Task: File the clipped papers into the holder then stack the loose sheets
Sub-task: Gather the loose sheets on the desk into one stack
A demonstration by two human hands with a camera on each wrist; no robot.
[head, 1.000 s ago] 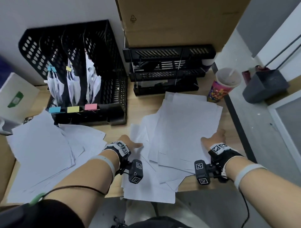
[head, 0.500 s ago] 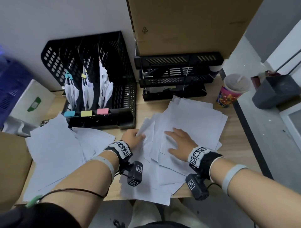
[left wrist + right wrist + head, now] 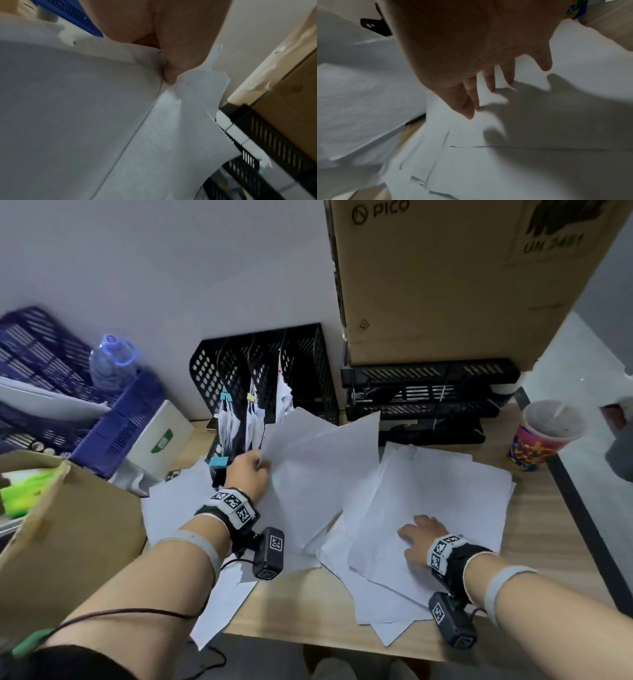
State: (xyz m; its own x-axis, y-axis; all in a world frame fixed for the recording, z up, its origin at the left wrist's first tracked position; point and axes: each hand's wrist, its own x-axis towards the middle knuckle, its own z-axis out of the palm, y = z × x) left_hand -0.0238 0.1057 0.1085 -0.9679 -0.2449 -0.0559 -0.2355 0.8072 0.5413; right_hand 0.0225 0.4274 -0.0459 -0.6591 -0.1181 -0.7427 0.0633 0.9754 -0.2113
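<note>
Step in hand: clipped papers [image 3: 255,412] already stand upright in the slots of the black holder [image 3: 301,364]; judged from this, the work now concerns the loose sheets.
Left hand [image 3: 247,474]: pinching the left edge of a few raised sheets [image 3: 322,463], thumb [image 3: 173,73] on top, as the left wrist view shows. The sheets are lifted off the surface and tilt up toward the holder.
Right hand [image 3: 419,537]: flat and released – fingers [image 3: 471,94] spread, pressing down on the right pile [image 3: 445,491]. It grasps nothing.
Location of sheets: right pile fanned and skewed near the front edge of the surface [image 3: 565,525], some corners overhanging; another spread [image 3: 171,505] lies left of the left wrist.
Weight and stiffness: thin paper – light, limp, likely to sag and bend away from a one-sided pinch.
Slip: sheets slide easily on each other; a flat palm should hold a pile while another batch is moved.
Fragility: creases and tears at corners if tugged.
Where to hold: along a long edge or at opposite edges with both hands, thumb above and fingers below.
Count held: probably two or three sheets; blur in the left wrist view prevents a firm count.
Nearby: paper cup [image 3: 544,436] stands beyond the right pile, apart from it.
</note>
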